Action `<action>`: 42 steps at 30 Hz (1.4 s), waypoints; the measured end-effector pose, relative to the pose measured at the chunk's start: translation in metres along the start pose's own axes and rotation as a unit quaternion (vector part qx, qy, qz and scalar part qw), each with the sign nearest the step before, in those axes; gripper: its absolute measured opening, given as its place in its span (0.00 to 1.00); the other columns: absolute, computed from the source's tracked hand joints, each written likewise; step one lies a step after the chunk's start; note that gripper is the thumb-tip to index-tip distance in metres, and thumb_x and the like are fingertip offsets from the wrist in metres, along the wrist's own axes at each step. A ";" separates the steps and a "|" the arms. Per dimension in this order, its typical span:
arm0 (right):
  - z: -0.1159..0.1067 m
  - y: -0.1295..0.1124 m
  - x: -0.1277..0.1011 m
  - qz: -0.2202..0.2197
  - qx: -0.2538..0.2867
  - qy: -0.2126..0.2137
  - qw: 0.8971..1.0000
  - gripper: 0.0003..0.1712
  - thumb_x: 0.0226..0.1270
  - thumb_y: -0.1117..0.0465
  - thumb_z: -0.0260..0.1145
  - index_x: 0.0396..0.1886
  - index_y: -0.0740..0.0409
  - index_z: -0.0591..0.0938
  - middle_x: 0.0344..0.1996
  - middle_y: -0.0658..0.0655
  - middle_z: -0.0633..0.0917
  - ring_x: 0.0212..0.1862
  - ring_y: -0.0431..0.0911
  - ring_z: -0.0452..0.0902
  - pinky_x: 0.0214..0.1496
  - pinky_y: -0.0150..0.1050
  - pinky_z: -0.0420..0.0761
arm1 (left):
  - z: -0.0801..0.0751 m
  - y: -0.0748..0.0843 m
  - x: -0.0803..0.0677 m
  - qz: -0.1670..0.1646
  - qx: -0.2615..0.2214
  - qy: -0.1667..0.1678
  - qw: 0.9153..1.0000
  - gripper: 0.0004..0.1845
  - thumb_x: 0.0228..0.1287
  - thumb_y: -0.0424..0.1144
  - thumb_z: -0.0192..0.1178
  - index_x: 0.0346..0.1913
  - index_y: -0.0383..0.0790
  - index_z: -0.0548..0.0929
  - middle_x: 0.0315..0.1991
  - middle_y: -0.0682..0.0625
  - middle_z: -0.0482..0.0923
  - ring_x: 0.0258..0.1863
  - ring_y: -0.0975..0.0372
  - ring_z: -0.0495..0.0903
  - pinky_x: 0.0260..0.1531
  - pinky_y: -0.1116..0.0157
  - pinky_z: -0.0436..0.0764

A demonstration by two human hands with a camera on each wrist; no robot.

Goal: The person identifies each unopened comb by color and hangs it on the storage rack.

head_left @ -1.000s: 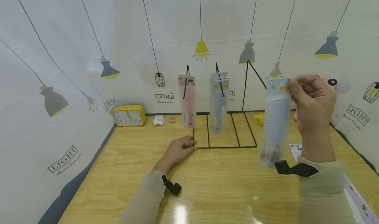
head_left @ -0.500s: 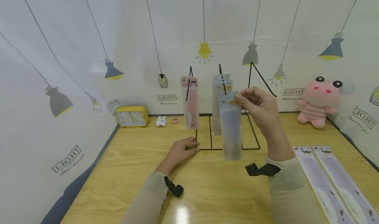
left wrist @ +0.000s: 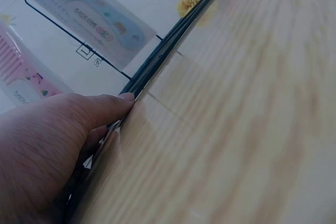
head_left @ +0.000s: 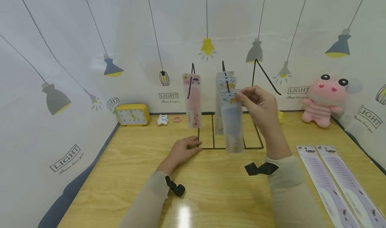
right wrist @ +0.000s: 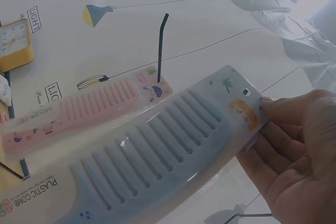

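My right hand (head_left: 259, 107) pinches the top corner of a blue packaged comb (head_left: 232, 127), holding it upright before the middle hook of a black wire rack (head_left: 208, 149). A hang hole shows near the top of this comb (right wrist: 152, 156) in the right wrist view. Other blue combs (head_left: 219, 120) hang behind it on that hook. On the left hook hangs a pink packaged comb (head_left: 193, 104). My left hand (head_left: 182, 152) grips the front left corner of the rack's base. In the left wrist view, its thumb (left wrist: 107, 109) lies against the black wire.
Two purple packaged combs (head_left: 321, 181) lie side by side at the right. A pink plush toy (head_left: 322, 102) sits at the back right. Back left are a yellow clock (head_left: 132, 114), a white bear figure (head_left: 163, 119) and a pink ring (head_left: 177, 119). The rack's third hook (head_left: 266, 77) rises at right.
My right hand has carried the blue comb leftward from the right side to the front of the middle hook, then lingered there. My left hand has stayed at the rack's corner.
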State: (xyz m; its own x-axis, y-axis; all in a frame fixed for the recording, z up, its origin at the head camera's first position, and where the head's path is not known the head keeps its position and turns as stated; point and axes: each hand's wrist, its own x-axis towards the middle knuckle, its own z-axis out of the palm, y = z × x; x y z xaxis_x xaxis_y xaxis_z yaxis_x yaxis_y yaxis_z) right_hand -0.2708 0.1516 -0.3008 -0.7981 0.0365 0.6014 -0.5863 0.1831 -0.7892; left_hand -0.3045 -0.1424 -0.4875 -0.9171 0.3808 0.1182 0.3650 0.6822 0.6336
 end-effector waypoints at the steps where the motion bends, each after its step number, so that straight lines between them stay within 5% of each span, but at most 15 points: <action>1: 0.001 0.001 0.000 0.000 0.004 0.005 1.000 0.14 0.69 0.56 0.70 0.43 0.65 0.84 0.38 0.53 0.89 0.41 0.42 0.86 0.43 0.31 0.84 | 0.000 0.000 0.000 0.000 0.000 0.001 1.000 0.21 0.70 0.54 0.63 0.62 0.52 0.84 0.71 0.55 0.70 0.73 0.61 0.64 0.73 0.53 0.62; 15: 0.015 0.020 0.002 0.017 0.033 0.032 0.999 0.15 0.69 0.57 0.70 0.43 0.66 0.83 0.38 0.56 0.89 0.40 0.44 0.85 0.43 0.34 0.86 | -0.001 0.003 -0.002 0.007 0.003 0.002 1.000 0.21 0.70 0.52 0.63 0.62 0.50 0.84 0.70 0.52 0.71 0.73 0.57 0.65 0.72 0.51 0.62; 19: 0.013 0.025 0.002 0.078 -0.008 -0.048 0.996 0.19 0.70 0.53 0.69 0.49 0.64 0.81 0.43 0.59 0.88 0.46 0.45 0.84 0.49 0.37 0.84 | -0.002 0.002 -0.001 0.007 0.000 0.003 1.000 0.21 0.70 0.52 0.64 0.62 0.50 0.84 0.70 0.53 0.71 0.73 0.58 0.65 0.72 0.52 0.63; 23: 0.008 0.035 0.003 0.150 -0.040 -0.183 0.971 0.26 0.70 0.50 0.69 0.59 0.61 0.80 0.52 0.61 0.85 0.55 0.51 0.81 0.58 0.49 0.80 | -0.001 0.001 -0.001 0.010 -0.004 0.004 1.000 0.21 0.70 0.52 0.64 0.61 0.50 0.84 0.70 0.52 0.72 0.73 0.57 0.65 0.72 0.51 0.63; 26: 0.006 0.045 0.003 0.177 -0.044 -0.240 0.953 0.28 0.69 0.50 0.70 0.62 0.62 0.80 0.54 0.63 0.84 0.57 0.56 0.80 0.62 0.57 0.77 | -0.001 0.000 -0.001 0.013 -0.004 0.003 1.000 0.21 0.70 0.52 0.63 0.61 0.50 0.84 0.70 0.53 0.72 0.73 0.58 0.65 0.72 0.52 0.63; 42: -0.007 0.093 0.001 0.215 -0.120 -0.270 0.931 0.31 0.66 0.45 0.72 0.60 0.62 0.82 0.56 0.65 0.83 0.60 0.61 0.78 0.65 0.63 0.72 | 0.000 0.000 0.000 0.005 -0.011 -0.001 1.000 0.21 0.70 0.52 0.63 0.61 0.51 0.84 0.71 0.53 0.71 0.73 0.57 0.65 0.72 0.50 0.62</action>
State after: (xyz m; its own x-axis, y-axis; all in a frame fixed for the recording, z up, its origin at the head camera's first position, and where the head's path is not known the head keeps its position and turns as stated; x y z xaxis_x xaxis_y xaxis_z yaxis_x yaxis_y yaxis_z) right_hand -0.3256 0.1754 -0.3727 -0.9435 -0.3296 0.0352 -0.2005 0.4829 -0.8524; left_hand -0.3047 -0.1427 -0.4878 -0.9127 0.3897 0.1231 0.3710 0.6638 0.6495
